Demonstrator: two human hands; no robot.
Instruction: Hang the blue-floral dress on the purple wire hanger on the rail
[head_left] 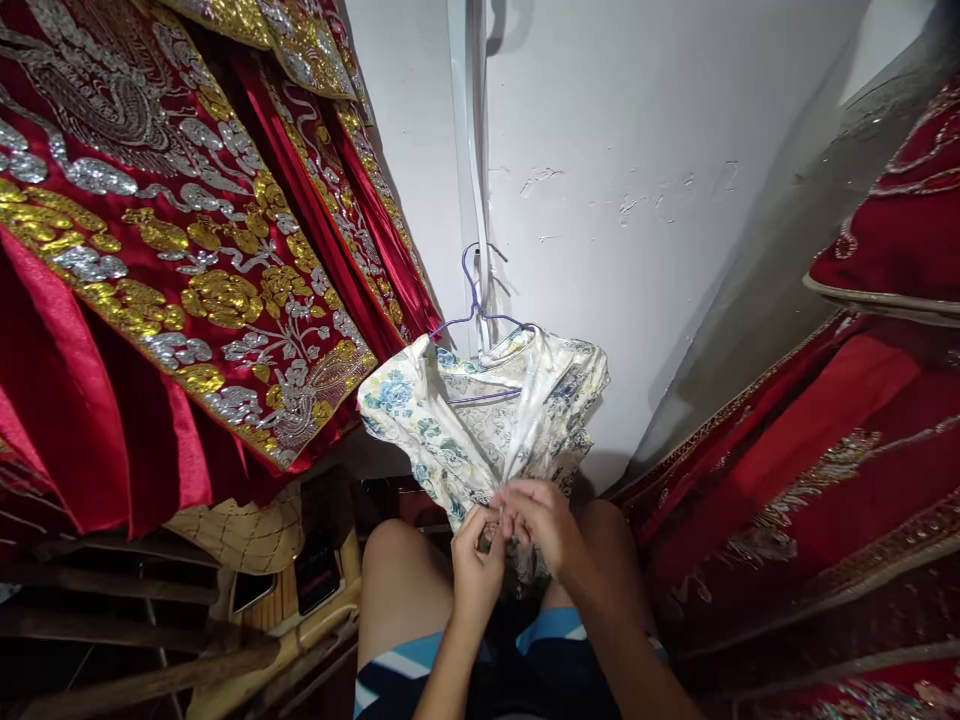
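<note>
A floral blouse [450,430], cream with blue and yellow flowers, hangs on a purple wire hanger [472,285] in front of me. Its neckline is open in a V. At the bottom of that V, my left hand [478,545] and my right hand [540,515] meet with fingertips pinched on the front edges of the blouse. The fingers are bent close together, and whatever small detail lies between them is hidden. Below my hands, the lower part of the blouse drops between my knees.
Red garments [225,270] with gold and silver sequins hang at left; more embroidered red cloth [840,480] hangs at right. A white wall [615,130] with a vertical strip [466,120] stands ahead. At lower left, a phone [319,578] lies on a bamboo chair [300,640].
</note>
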